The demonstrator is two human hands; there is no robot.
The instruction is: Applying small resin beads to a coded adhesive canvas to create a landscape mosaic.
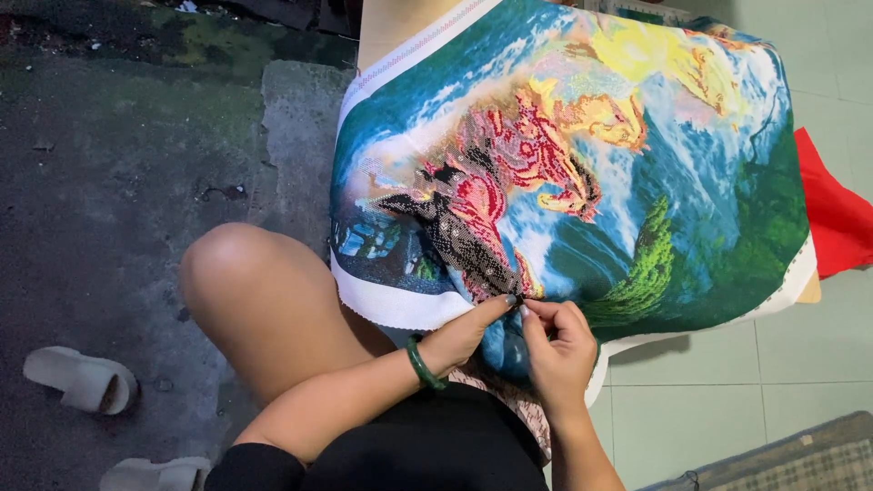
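So the big colourful embroidery cloth point(582, 164) is draped over a table or board and hangs down toward the lap, filling most of the frame from about 11 o'clock round to 3 o'clock. Both hands meet at its lower edge, roughly 6 o'clock of the cloth. The left hand point(464, 332), with a green bangle point(423, 364) on the wrist, has its fingertips pinched together right on the fabric, and the right hand point(556, 341) is pinched too, tips almost touching the left's. Looks like they're closed on something tiny, a needle or thread maybe, but honestly I can't tell what's in there, it's too small to see. What could go wrong, in my opinion: the grip is so fine that whatever's between those tips could slip and drop into the folds or onto the floor, and good luck finding it there. The cloth is only draped, so a tug at the bottom could slide the whole thing off the top edge toward the knee point(245, 282) at 8 o'clock. There's also a red cloth point(832, 218) at 3 o'clock tucked just under the side that could get dragged along. And with the fingers that close together, a poked fingertip seems likely.
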